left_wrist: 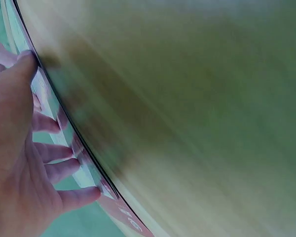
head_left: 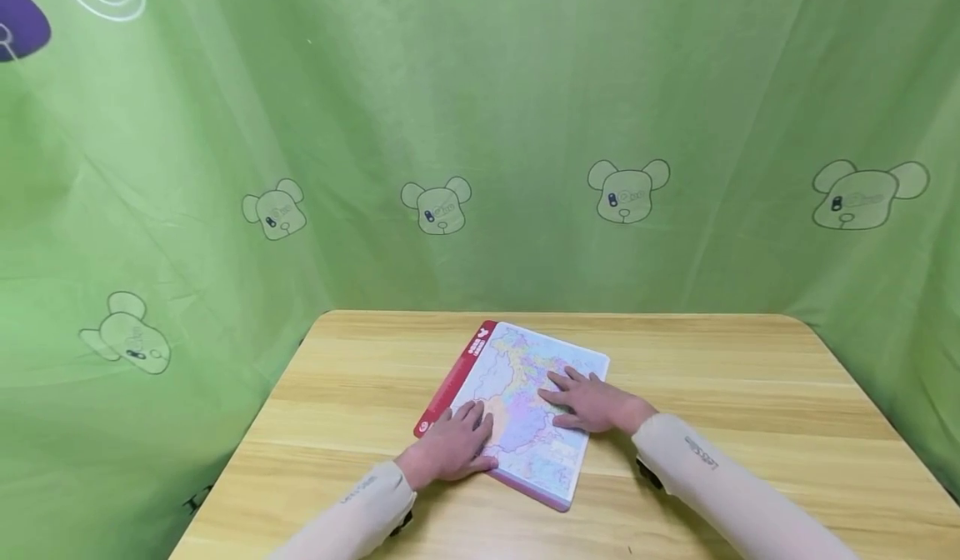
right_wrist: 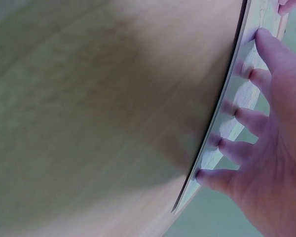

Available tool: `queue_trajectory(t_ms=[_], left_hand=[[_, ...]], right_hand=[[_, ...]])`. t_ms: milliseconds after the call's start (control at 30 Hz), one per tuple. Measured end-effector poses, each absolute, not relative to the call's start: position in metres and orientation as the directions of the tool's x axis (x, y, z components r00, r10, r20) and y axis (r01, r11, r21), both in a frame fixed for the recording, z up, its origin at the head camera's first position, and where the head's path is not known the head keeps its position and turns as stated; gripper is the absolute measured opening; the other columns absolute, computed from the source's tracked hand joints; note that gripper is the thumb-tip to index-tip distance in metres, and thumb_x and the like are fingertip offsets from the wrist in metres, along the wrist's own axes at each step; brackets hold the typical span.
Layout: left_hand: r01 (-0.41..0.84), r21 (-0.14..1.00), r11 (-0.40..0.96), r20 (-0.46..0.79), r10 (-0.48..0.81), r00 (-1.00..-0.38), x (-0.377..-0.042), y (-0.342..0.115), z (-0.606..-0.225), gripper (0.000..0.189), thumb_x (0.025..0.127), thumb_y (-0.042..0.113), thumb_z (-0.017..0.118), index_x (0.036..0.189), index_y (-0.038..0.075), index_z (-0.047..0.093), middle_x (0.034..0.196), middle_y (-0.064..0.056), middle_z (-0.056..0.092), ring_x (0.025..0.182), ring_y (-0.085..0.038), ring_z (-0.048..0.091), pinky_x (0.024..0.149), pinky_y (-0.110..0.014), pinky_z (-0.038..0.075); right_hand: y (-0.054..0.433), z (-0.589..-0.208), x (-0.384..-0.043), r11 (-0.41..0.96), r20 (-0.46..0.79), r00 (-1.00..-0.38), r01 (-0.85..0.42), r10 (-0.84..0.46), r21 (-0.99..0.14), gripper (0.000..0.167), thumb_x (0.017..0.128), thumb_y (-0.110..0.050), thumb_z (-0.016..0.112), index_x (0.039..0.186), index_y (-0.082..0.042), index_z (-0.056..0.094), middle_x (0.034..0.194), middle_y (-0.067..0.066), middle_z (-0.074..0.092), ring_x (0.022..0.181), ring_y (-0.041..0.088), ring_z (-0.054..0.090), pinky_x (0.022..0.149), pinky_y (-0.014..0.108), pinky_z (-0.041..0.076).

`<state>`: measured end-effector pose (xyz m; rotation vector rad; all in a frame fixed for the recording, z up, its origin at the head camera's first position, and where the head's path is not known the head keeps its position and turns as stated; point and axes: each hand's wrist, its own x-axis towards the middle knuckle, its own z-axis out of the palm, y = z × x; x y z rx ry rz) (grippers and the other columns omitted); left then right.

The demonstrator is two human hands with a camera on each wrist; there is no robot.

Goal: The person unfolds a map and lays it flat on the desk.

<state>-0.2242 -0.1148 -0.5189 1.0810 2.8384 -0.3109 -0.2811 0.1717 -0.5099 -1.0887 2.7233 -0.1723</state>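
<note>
Left hand [head_left: 450, 446] and right hand [head_left: 588, 402] spread on a map board [head_left: 517, 422]

Map board: on the tabletop [head_left: 735, 368], roughly midway between its left and right edges, a little to the left. Lies askew; one corner just short of the tabletop's far edge, the opposite corner toward the near side. Red band [head_left: 456, 377] with white lettering down its left side; map itself in patches of orange, lilac, yellow and pale blue. Board thin, dark-edged in both wrist views; surface glossy enough to mirror the fingers.

Left hand: reaches over the board's near edge. Grip loose, fingers extended, tips resting on the board; thumb at the near edge, little finger toward the red band.

Right hand: comes in over the right edge. Grip likewise loose, fingers fanned, tips touching the map. Hands apart, a strip of map showing between them.

Left sleeve [head_left: 352, 510] and right sleeve [head_left: 731, 481] pale, dark lettering on each; a dark object shows under each cuff.

Beyond the tabletop's far edge: green curtain [head_left: 525, 85], outlined bear heads in a row, a smiling face at upper left, purple shapes along the top.
</note>
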Motion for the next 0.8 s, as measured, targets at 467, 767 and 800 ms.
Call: queue_trajectory(t_ms=[467, 767, 800], left_hand=[[0.651, -0.120, 0.750, -0.147, 0.635, -0.759, -0.231, -0.118, -0.517, 0.069, 0.096, 0.059, 0.033, 0.148, 0.014, 0.032, 0.151, -0.012, 0.031, 0.137, -0.030, 0.029, 0.106, -0.051, 0.032], [0.635, -0.170, 0.753, -0.128, 0.622, -0.772, -0.253, -0.137, -0.517, 0.065, 0.098, 0.055, 0.031, 0.150, 0.016, 0.028, 0.153, -0.012, 0.026, 0.140, -0.034, 0.021, 0.108, -0.052, 0.029], [0.632, -0.175, 0.755, -0.138, 0.617, -0.775, -0.254, -0.138, -0.517, 0.065, 0.098, 0.056, 0.030, 0.151, 0.017, 0.027, 0.154, -0.011, 0.025, 0.140, -0.034, 0.019, 0.108, -0.051, 0.029]], right_hand=[[0.165, -0.506, -0.246, 0.726, -0.095, -0.722, -0.668, -0.686, -0.163, 0.055, 0.099, -0.042, 0.044, 0.145, -0.011, 0.040, 0.149, 0.025, 0.028, 0.133, 0.052, 0.022, 0.101, 0.068, 0.024], [0.154, -0.498, -0.199, 0.693, -0.116, -0.685, -0.698, -0.720, -0.181, 0.060, 0.099, -0.046, 0.041, 0.146, -0.009, 0.037, 0.150, 0.023, 0.026, 0.134, 0.050, 0.020, 0.103, 0.066, 0.023], [0.154, -0.500, -0.196, 0.692, -0.128, -0.680, -0.699, -0.722, -0.180, 0.061, 0.098, -0.047, 0.040, 0.146, -0.010, 0.036, 0.150, 0.023, 0.026, 0.135, 0.049, 0.020, 0.103, 0.066, 0.024]])
